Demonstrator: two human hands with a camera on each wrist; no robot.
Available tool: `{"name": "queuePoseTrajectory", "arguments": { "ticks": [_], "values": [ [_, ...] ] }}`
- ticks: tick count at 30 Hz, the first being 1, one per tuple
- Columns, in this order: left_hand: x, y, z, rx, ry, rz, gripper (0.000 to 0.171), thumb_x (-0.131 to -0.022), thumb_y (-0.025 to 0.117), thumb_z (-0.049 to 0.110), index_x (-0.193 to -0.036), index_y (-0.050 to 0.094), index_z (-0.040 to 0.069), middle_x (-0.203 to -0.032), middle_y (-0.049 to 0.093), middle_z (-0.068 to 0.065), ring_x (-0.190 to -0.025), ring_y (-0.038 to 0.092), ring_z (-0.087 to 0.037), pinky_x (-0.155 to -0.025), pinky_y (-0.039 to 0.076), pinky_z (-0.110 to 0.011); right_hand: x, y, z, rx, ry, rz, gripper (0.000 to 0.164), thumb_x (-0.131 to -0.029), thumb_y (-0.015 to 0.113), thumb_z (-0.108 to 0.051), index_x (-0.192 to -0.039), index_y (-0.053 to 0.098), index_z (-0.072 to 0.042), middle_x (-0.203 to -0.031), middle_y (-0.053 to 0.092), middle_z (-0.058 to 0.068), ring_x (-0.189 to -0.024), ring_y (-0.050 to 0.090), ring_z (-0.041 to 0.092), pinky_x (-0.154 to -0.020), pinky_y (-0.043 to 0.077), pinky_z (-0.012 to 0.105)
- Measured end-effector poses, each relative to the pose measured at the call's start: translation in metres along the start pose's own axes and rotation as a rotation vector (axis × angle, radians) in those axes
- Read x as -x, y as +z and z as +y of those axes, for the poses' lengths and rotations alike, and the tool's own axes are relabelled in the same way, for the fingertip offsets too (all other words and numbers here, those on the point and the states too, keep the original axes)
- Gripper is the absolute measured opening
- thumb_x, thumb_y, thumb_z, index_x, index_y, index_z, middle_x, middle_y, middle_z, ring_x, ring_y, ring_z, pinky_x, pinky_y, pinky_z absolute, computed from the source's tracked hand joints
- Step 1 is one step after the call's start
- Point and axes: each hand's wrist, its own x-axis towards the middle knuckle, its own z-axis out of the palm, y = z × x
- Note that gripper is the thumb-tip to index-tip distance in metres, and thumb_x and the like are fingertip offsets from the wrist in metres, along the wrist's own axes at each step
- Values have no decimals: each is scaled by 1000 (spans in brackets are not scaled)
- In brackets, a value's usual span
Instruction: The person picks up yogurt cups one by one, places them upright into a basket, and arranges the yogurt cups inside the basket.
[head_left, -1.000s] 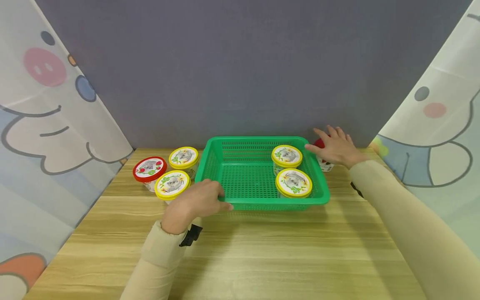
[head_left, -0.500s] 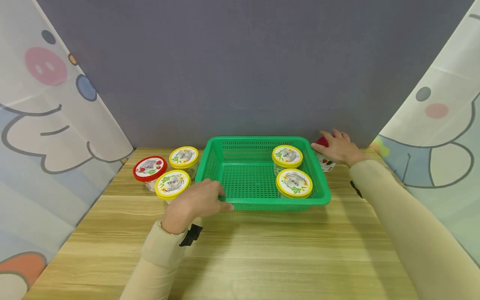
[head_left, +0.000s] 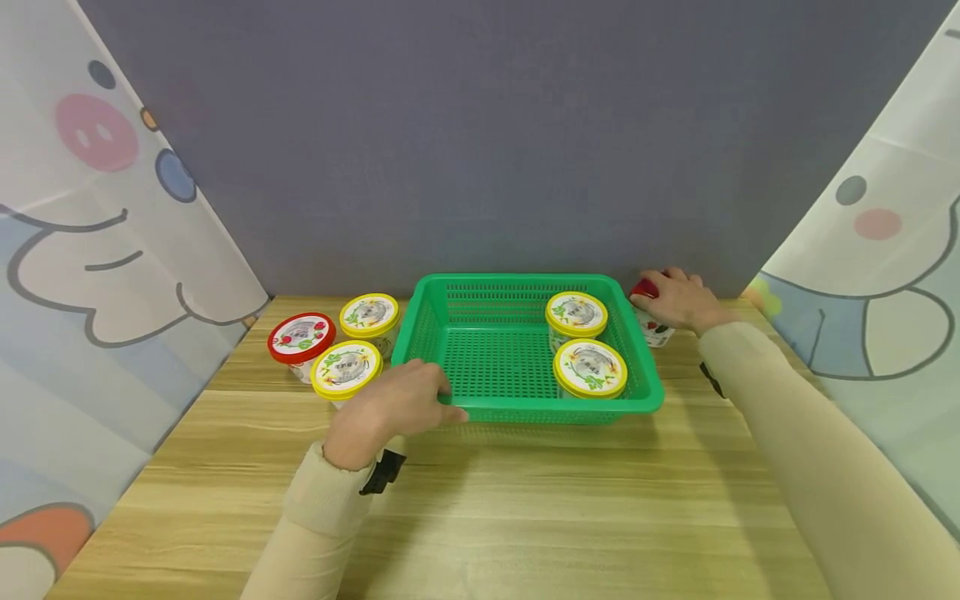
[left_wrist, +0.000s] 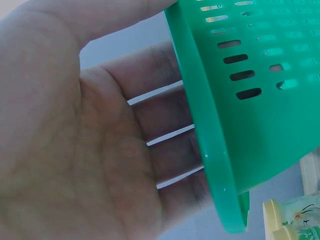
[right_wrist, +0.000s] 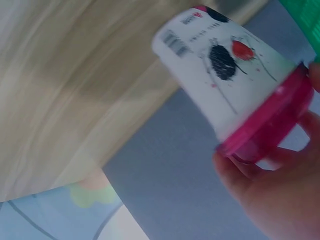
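tubs (head_left: 347, 369): three left of the basket (head_left: 525, 405), two in it, one to its right.
red-lid tub (head_left: 302, 335): leftmost, upright on the table (head_left: 570, 500).
yellow-lid pair (head_left: 370, 315): just right of it, upright, one behind the other.
left hand (head_left: 393, 410): thumb and fingers either side of the rim, gripping the basket's near left corner.
basket: green, two yellow-lid tubs (head_left: 590, 367) at its right end.
pink-lid tub (right_wrist: 235, 75): just right of the basket, seemingly tilted a little; whether it is off the table, i cannot tell.
right hand (head_left: 678, 302): a second ago spread over the pink-lid tub, now with fingers curled round its lid, so the grasp looks made; that tub is still outside the basket.
lids: four yellow, one red, one pink; one basket.
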Motion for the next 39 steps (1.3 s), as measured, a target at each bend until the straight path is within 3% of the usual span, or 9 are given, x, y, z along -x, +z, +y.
{"name": "queuePoseTrajectory", "arguments": {
  "ticks": [5,14,20,29,39],
  "values": [
    [0,0,0,4,-2,-3,37,-91,77,35,-65,63,13,-62,41,5,-59,42,-11,-57,38,-29,-1,-5,-1,-18,-14,-44,64,-103,45,-43,-153,34,-3,-146,25,43,-122,31,66,-95,32,76],
    [-2,0,1,-6,-9,-12,28,-91,78,35,-76,70,13,-65,51,4,-64,49,-13,-61,43,-32,0,-12,0,-81,-16,-120,61,-100,51,-40,-148,41,-4,-137,35,37,-121,36,50,-93,40,67],
    [-2,-1,1,-3,-12,-11,25,-90,78,35,-78,72,14,-68,57,3,-66,53,-13,-63,45,-32,1,-10,0,-31,-31,-94,62,-96,56,-40,-145,43,-4,-132,43,35,-119,37,48,-91,43,64],
    [-1,1,-1,9,-7,-10,32,-91,78,35,-69,66,14,-63,44,5,-61,45,-12,-59,40,-30,2,-4,1,22,6,-28,62,-95,54,-47,-144,48,-9,-125,44,31,-107,49,45,-74,49,59],
    [-1,1,-1,6,-5,-8,35,-92,77,35,-67,64,14,-63,42,5,-61,44,-12,-58,39,-30,6,-6,8,-11,-43,7,61,-97,55,-45,-142,50,-6,-126,46,33,-110,49,46,-76,51,61]
  ]
}}
